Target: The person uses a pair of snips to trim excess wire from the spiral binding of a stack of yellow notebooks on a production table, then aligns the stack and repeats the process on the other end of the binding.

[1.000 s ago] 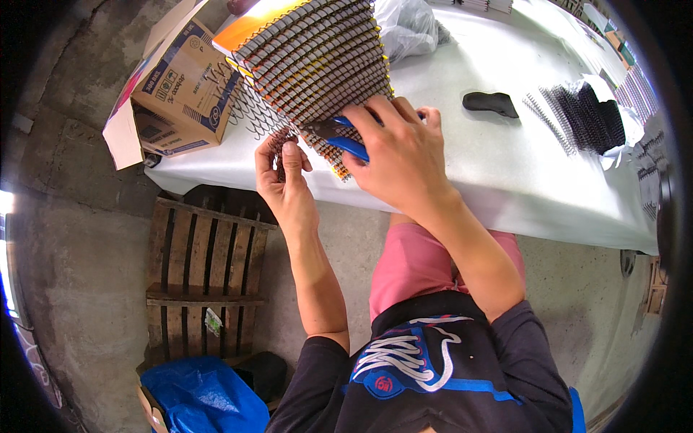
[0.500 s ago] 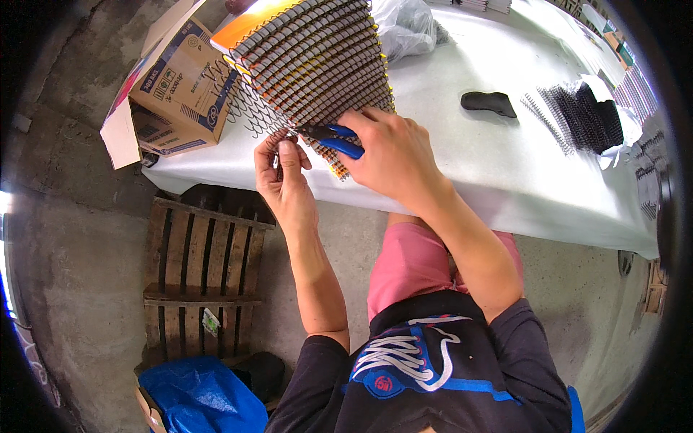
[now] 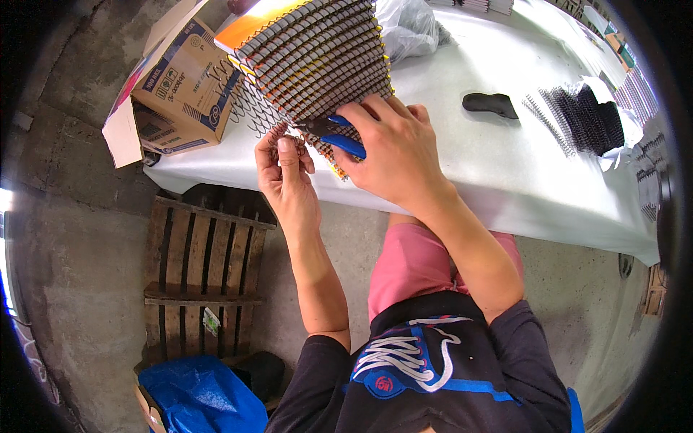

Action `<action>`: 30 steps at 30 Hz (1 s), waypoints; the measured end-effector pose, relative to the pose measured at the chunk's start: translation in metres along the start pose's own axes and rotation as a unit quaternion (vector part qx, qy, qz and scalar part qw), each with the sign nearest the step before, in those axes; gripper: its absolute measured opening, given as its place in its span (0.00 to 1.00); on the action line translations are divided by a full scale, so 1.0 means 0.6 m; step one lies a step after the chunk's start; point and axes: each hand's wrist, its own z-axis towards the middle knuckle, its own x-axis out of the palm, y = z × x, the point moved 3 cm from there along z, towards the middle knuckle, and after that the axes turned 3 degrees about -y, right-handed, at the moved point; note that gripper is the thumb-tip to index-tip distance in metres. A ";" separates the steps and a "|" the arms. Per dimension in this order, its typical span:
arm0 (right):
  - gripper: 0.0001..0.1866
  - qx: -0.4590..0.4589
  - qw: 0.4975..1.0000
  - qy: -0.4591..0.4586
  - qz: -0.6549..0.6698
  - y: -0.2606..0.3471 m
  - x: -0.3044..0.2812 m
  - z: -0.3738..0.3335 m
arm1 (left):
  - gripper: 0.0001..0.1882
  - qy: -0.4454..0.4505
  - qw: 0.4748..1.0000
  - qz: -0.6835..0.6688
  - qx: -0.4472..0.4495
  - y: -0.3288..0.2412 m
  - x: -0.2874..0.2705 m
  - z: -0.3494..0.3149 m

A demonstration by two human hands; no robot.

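A stack of spiral-bound notebooks [image 3: 317,61] lies at the table's near left edge, its dark coils facing up in rows. My right hand [image 3: 395,148] is wrapped round blue-handled pliers [image 3: 345,144]. Their dark jaws point left, at the stack's lower left side, and the handles are spread apart. Close to the jaw tips, my left hand [image 3: 292,184] pinches brownish coiled wire [image 3: 276,138] between thumb and fingers. Long loose coil ends [image 3: 249,108] stick out from the stack's left side, above that hand. Whether the jaws touch any wire is too small to tell.
An open cardboard box [image 3: 180,86] stands left of the stack. Behind it sits a clear plastic bag [image 3: 408,29]. On the white-covered table [image 3: 462,159] lie a black oblong item [image 3: 489,105] and a bundle of black coils [image 3: 581,119]. A wooden pallet [image 3: 202,267] is below left.
The pliers' handles have spread a little wider in my right hand. My left hand has shifted slightly down and right, still pinching the wire.
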 end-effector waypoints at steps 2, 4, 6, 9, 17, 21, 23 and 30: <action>0.15 -0.002 1.000 -0.004 0.003 0.003 0.004 0.000 | 0.13 -0.013 0.999 0.046 0.011 0.000 0.001 0.001; 0.14 -0.002 1.000 -0.002 0.010 0.003 0.009 0.000 | 0.13 -0.006 0.998 0.064 0.025 0.000 -0.001 0.001; 0.15 0.001 1.000 0.005 0.019 -0.002 0.017 0.000 | 0.13 -0.006 0.997 0.069 0.034 0.002 -0.004 0.002; 0.15 0.014 0.999 0.034 0.031 -0.012 0.024 0.002 | 0.11 -0.012 0.999 0.017 0.025 0.005 0.003 0.003; 0.17 -0.010 0.999 -0.029 0.021 -0.006 -0.008 0.002 | 0.16 -0.023 0.913 -0.361 -0.189 0.019 -0.022 0.008; 0.18 -0.015 0.999 -0.035 -0.014 0.002 -0.014 0.009 | 0.20 -0.051 0.912 -0.357 -0.194 0.007 -0.024 0.018; 0.17 -0.020 0.999 -0.032 -0.018 0.003 -0.009 0.010 | 0.22 -0.050 0.931 -0.325 -0.156 -0.001 -0.025 0.026; 0.20 -0.015 0.998 -0.016 -0.054 0.016 -0.010 0.010 | 0.07 -0.025 0.995 -0.091 -0.039 -0.014 -0.008 0.034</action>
